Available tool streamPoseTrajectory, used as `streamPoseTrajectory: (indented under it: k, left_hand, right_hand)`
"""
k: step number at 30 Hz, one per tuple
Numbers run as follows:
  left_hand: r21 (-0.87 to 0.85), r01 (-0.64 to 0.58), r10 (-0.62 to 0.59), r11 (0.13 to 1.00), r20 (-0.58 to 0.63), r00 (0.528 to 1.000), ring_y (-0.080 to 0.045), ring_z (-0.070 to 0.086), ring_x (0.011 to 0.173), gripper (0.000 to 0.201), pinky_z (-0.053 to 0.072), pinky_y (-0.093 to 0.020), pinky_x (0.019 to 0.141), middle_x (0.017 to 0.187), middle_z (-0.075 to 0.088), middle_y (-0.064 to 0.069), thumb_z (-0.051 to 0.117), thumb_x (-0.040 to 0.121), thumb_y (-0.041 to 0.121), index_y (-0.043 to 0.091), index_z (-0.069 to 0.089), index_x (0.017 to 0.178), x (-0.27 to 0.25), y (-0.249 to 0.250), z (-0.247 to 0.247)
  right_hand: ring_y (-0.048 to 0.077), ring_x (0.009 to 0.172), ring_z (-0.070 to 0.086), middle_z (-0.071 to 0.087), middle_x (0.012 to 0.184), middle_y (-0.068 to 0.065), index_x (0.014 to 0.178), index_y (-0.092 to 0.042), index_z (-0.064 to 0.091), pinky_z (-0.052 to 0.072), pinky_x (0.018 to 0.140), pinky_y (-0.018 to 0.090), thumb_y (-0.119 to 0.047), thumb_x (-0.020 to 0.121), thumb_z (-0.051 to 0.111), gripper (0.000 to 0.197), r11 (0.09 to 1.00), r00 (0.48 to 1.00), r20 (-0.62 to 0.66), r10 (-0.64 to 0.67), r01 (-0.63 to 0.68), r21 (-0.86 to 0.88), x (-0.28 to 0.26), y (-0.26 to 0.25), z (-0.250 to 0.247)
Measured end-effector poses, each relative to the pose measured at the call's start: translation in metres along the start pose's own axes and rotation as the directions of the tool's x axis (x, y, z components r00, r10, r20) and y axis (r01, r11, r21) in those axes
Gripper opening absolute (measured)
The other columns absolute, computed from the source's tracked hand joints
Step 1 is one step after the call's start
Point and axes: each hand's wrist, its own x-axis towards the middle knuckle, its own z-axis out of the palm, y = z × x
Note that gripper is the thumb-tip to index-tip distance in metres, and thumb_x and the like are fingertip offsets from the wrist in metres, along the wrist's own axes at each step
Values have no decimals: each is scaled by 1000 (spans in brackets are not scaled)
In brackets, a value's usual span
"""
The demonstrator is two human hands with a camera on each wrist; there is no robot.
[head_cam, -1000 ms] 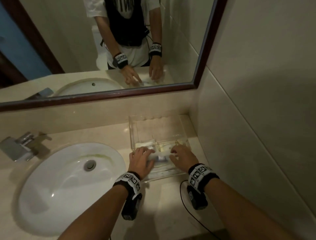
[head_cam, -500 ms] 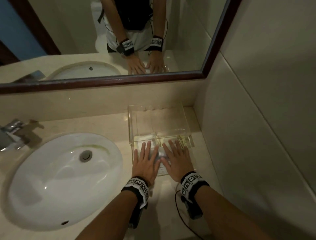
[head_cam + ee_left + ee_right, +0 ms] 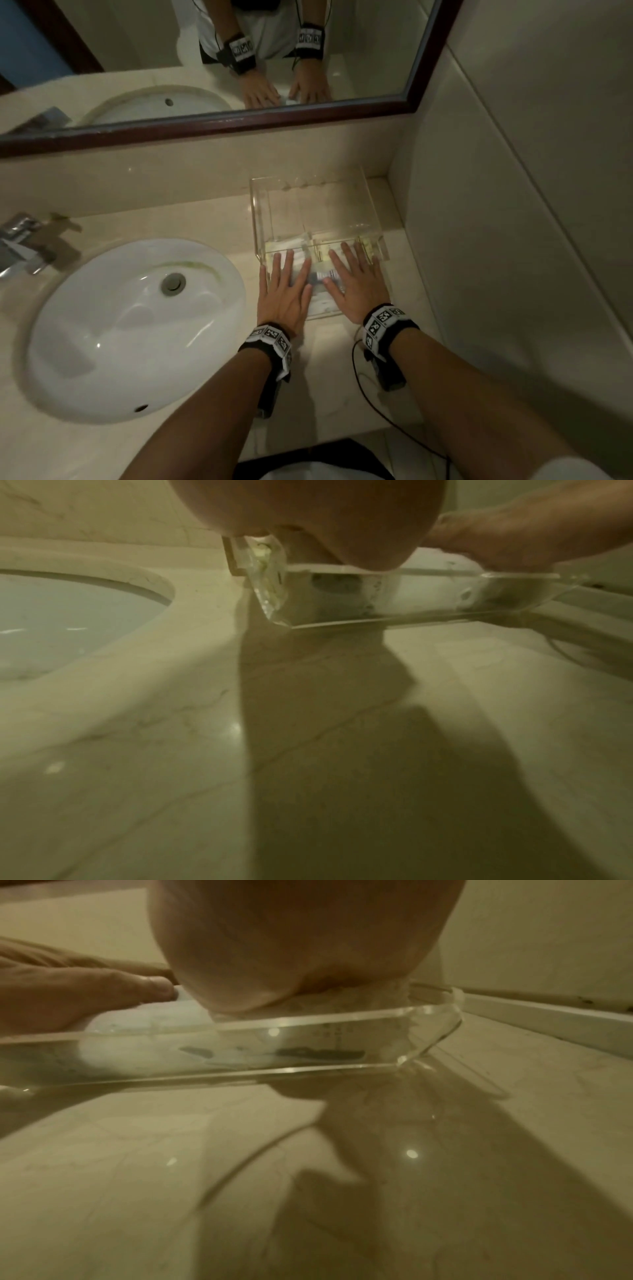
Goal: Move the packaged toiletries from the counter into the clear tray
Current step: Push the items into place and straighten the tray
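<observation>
Both hands, left hand (image 3: 286, 296) and right hand (image 3: 358, 286), are being pressed flat, fingers straight, on white packaged toiletries (image 3: 322, 277) inside the clear acrylic tray (image 3: 260, 219).

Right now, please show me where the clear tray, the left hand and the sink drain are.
clear tray (image 3: 310, 180): head view, far rim.
left hand (image 3: 282, 301): head view, back of hand.
sink drain (image 3: 173, 283): head view, metal plug.

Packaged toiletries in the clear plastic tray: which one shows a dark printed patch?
The dark-labelled white packet lying between the flat left hand and right hand; the plain white packet beyond the left hand shows none.
</observation>
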Motion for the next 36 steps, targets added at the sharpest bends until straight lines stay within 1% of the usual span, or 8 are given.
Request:
streamPoseTrajectory:
  k: [6,9,14,20,23,26,30,36]
  left_hand:
    - [-4,-30,30,1000,29,999,-36,-14,145,54,-1,-57,118,159,-11,-8,14,97,41,41,-8,147,1,2,2]
    - [-15,-46,46,999,23,999,-37,-14,145,58,3,-59,117,160,-11,-5,8,94,51,39,-8,148,-5,4,-2]
    - [40,-76,76,996,12,997,-39,-14,145,69,-1,-60,116,159,-12,-7,17,89,66,39,-7,148,-8,4,1]
    - [49,-92,91,995,21,996,-33,-7,147,63,8,-62,115,158,-12,-2,17,93,57,37,-5,149,-5,3,-1]
    - [45,-116,114,992,56,992,-30,-12,147,67,2,-60,116,158,-17,-2,13,91,63,38,-10,148,-5,0,-6]
    - [44,-128,125,991,68,990,-27,-17,146,80,-6,-57,116,159,-17,-1,13,83,76,37,-11,148,-5,-1,-14]
    - [75,-163,156,984,91,984,-29,-18,146,94,-8,-59,115,159,-16,-2,18,74,86,36,-12,148,-6,-2,-16]
    - [76,-199,191,977,93,977,-31,-18,146,102,-8,-60,115,159,-18,-5,21,69,91,36,-13,148,-5,-4,-16]
  right_hand:
    - [25,152,2,8,165,0,155,-31,14,6,121,54,-66,93,15,71,998,999,-27,-18,16,-55,-1,3,2]
    - [27,152,7,14,164,4,154,-29,21,10,120,54,-66,93,18,71,997,996,-91,-26,19,-72,-6,5,6]
    - [25,152,3,6,165,4,155,-30,16,10,123,48,-66,93,17,72,999,994,-107,-25,20,-40,-8,14,13]
    - [24,152,4,11,164,5,155,-29,14,11,123,46,-58,97,17,66,998,995,-74,-65,63,-28,-2,18,9]
    - [23,152,3,10,164,5,156,-28,13,8,123,45,-58,97,20,66,996,994,-63,-89,87,-23,-3,21,5]
    - [22,152,0,9,164,5,155,-27,15,1,123,48,-67,93,24,75,989,988,-70,-138,134,-61,-7,25,0]
    - [17,151,-13,-5,164,-4,156,-32,8,-14,119,51,-83,80,29,94,983,988,0,-157,156,-101,-11,32,-5]
    - [19,152,-12,-4,165,-5,155,-33,6,-4,119,59,-93,65,38,113,972,977,51,-205,210,-110,-11,38,-9]
